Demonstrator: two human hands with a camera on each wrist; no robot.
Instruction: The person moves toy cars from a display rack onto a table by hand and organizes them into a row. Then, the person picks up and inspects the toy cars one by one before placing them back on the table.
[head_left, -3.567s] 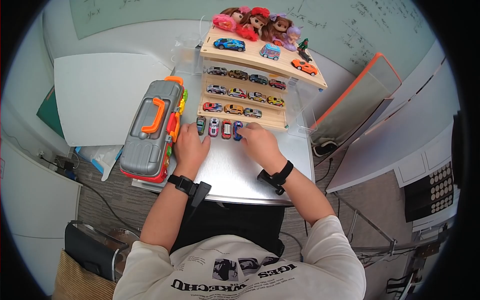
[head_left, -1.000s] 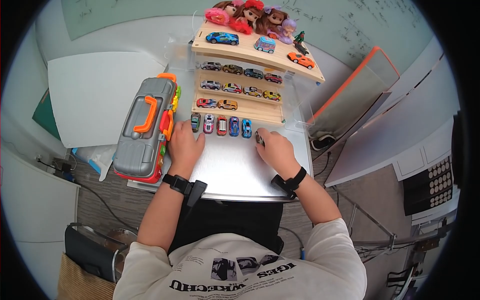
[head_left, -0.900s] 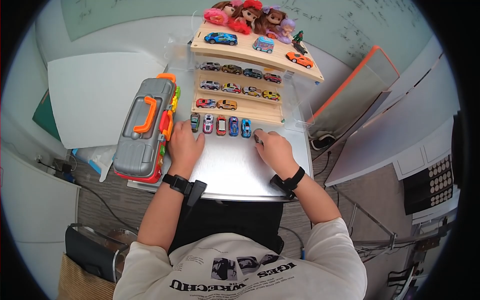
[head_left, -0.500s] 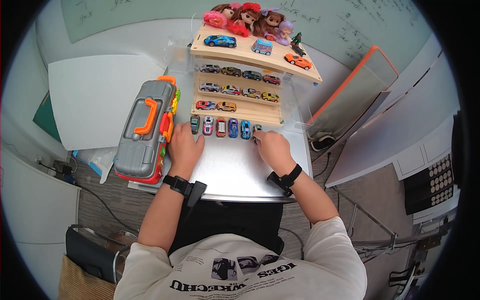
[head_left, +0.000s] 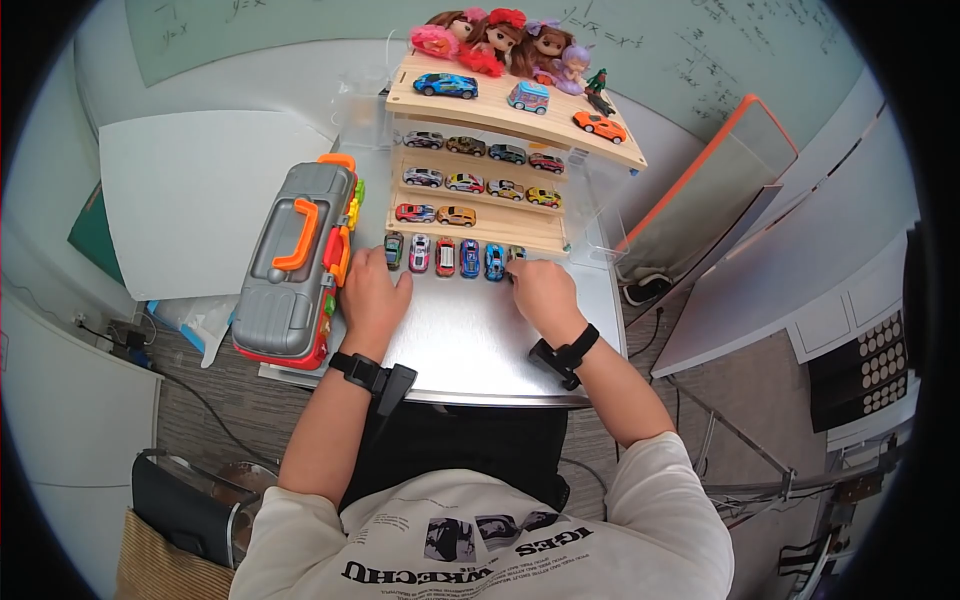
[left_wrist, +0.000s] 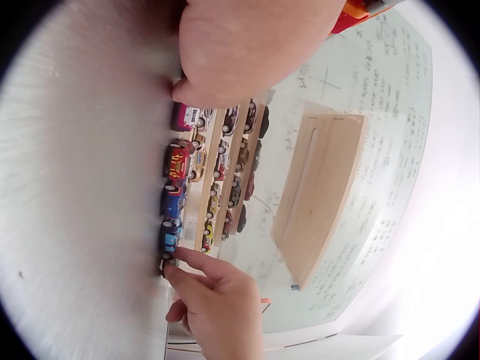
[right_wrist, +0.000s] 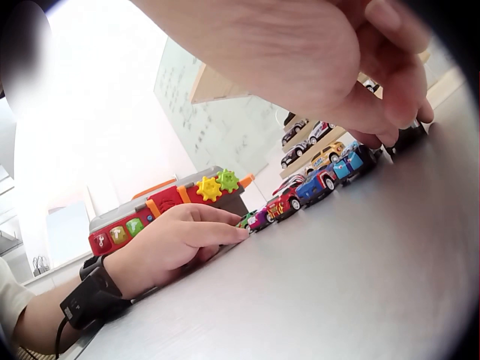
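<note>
In the head view several toy cars stand side by side on the metal table (head_left: 455, 340), noses toward the shelf. My right hand (head_left: 545, 298) pinches the toy car at the right end (head_left: 517, 254), mostly hidden under the fingers, close beside a light blue toy car (head_left: 495, 262). At the other end my left hand (head_left: 374, 300) rests on the table, its fingertips at a dark green toy car (head_left: 394, 250). In the right wrist view the left hand (right_wrist: 176, 244) lies with fingers stretched toward that end of the row.
Behind the row a wooden tiered shelf (head_left: 510, 236) carries more toy cars, two on its lowest step. Dolls (head_left: 497, 45) and larger toy cars sit on its top board. A grey toy toolbox (head_left: 290, 290) with orange handle stands left of the left hand.
The right hand has brought its toy car left to the row's right end. Earlier, the light blue car joined the row, and the lowest step went from three cars to two. The left hand stays.
</note>
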